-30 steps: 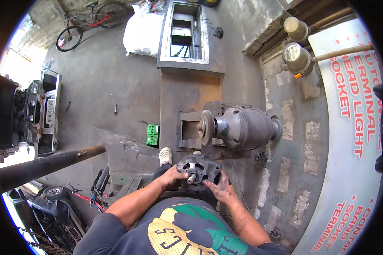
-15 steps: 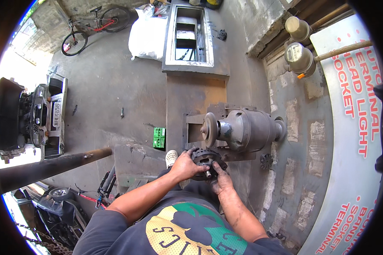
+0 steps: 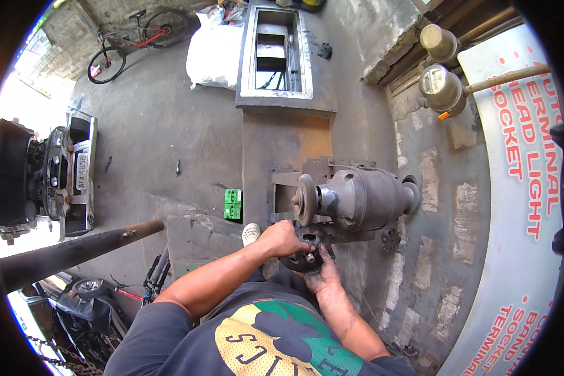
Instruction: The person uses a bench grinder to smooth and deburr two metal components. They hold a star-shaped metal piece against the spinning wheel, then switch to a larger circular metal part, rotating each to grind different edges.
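1. Person stands at a bench grinder [image 3: 357, 199] bolted on a rusty steel stand [image 3: 282, 147]. Both hands are clamped on a dark round metal part [image 3: 307, 246], a disc with holes and lugs, held just below and in front of the grinding wheel [image 3: 305, 198].
2. Left hand [image 3: 283, 238] curls over the disc's upper left rim, fingers closed around it. Right hand [image 3: 319, 276] cups it from below, thumb up against the face. The hands sit close together, the disc between them.
3. Handling, by my reckoning: cast or machined steel, heavy for its size, fully stiff, not fragile. The surface looks greasy or sooty, so it could slip. The rim and the lugs give the surest hold; the holes would take a finger, though less safely so near the wheel.
4. Disc is near the wheel; I cannot tell whether it touches.
5. Edges: the grinder body runs off to the right, with the wall [image 3: 445, 207] just beyond, so there is little room that side. The stand's front edge lies right at the hands.
6. Open room: concrete floor [image 3: 150, 125] to the left and behind. A thick pipe [image 3: 75, 250] angles in at lower left, and a green box [image 3: 233, 204] lies by the stand's left edge.
7. Farther off: white sack [image 3: 214, 55], bicycle [image 3: 135, 39], vehicle front [image 3: 62, 175] at the left.
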A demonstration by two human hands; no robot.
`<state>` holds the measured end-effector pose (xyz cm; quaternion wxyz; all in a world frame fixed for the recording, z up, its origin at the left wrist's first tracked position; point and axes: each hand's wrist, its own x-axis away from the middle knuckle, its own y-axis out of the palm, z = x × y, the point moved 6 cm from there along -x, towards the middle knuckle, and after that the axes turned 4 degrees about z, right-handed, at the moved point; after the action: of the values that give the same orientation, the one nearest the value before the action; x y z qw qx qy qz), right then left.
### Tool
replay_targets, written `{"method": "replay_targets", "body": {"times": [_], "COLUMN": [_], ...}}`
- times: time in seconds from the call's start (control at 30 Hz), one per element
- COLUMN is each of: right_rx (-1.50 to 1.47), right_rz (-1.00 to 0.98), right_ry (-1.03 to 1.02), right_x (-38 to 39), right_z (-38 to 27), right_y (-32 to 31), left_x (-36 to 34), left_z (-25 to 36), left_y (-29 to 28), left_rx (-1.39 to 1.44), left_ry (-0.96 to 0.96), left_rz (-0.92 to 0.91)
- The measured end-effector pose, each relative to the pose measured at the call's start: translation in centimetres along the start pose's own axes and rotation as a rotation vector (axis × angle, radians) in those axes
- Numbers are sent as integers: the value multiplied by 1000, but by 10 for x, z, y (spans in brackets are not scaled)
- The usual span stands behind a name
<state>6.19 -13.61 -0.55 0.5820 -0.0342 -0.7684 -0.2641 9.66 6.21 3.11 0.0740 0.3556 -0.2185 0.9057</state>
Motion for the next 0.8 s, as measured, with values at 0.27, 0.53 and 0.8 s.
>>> {"method": "replay_targets", "body": {"times": [0.27,0.53,0.8], "right_rx": [38,66,120], "right_rz": [-51,-66,-11], "right_ry": [42,12,13], "right_x": [-7,-16,-12], "right_z": [4,4,-10], "right_y": [10,6,-2], "left_x": [9,19,15], "left_z": [-22,-18,-12], "left_y": [1,-10,0], "left_rx": [68,94,185], "left_ry": [42,29,51], "left_rz": [118,145,99]}}
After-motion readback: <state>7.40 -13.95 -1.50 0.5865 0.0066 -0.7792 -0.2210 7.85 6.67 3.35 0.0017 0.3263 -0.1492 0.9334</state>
